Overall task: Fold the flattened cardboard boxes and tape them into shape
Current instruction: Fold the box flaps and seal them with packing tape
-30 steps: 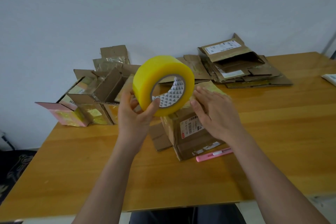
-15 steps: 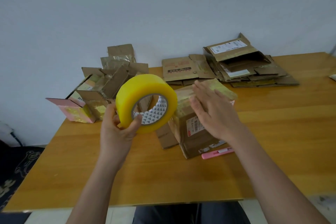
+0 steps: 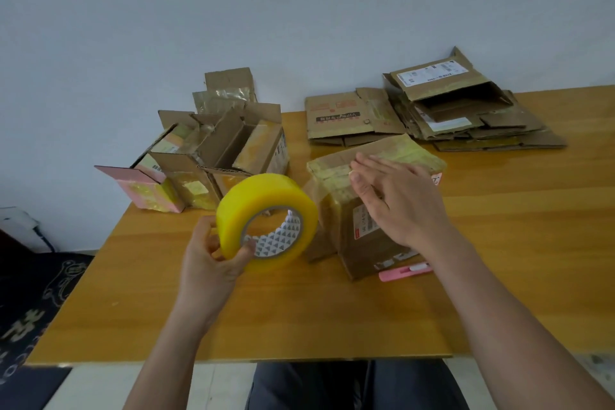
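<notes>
A folded-up cardboard box with yellowish tape on its top stands in the middle of the wooden table. My right hand lies flat on its top, fingers straight. Left of the box, my left hand grips a big yellow tape roll by its lower rim, thumb inside the core; a strip of tape seems to stretch from the roll to the box. A stack of flattened cardboard boxes lies at the back right.
Several assembled taped boxes, one pink, cluster at the table's back left. A pink utility knife lies just in front of the centre box. The wall stands right behind the table; the near edge is by my lap.
My left hand has carried the tape roll down and to the left, away from the box top. My right hand has stayed flat on the box.
</notes>
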### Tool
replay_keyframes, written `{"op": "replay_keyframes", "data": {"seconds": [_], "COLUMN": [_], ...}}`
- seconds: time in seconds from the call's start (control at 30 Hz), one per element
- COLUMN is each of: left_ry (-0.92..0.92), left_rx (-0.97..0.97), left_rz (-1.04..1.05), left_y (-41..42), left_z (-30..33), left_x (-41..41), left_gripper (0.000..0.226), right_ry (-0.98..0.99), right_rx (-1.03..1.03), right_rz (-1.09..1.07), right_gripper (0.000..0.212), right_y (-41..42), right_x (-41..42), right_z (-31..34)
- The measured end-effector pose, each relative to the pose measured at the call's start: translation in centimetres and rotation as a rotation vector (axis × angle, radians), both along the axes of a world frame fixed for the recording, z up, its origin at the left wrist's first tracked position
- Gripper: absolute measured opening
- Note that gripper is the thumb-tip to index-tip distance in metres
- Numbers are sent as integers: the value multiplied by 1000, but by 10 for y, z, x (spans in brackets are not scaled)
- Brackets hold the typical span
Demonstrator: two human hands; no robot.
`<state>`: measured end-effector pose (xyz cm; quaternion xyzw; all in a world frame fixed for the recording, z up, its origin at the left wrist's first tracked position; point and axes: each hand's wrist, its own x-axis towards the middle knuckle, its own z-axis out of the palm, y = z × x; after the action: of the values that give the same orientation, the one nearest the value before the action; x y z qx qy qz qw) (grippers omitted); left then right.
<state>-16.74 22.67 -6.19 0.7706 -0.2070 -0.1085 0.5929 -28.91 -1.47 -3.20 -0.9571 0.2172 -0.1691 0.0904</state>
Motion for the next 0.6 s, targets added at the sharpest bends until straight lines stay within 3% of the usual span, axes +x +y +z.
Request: {"op": "replay_keyframes", "data": {"seconds": [0.17, 0.37, 0.5, 0.6], "left_ry": [-146, -291, -335, -380], "left_rx": [236, 238, 382, 526], "left_rz": [-39, -136, -146, -127], "left_y": [-12, -15, -1, 5], "left_z": [-3, 11, 20, 32], "left_x": [-3, -7, -6, -11], "left_gripper": [52, 63, 65, 68], "right_ry": [125, 41, 28, 19], "right_rx": [-17, -46, -54, -69], "right_rz": [17, 84, 92, 82], "right_gripper": [100, 90, 80, 83], "right_y": [27, 21, 11, 10], "right_x": [9, 12, 9, 8], "right_z": [9, -2, -5, -7]}}
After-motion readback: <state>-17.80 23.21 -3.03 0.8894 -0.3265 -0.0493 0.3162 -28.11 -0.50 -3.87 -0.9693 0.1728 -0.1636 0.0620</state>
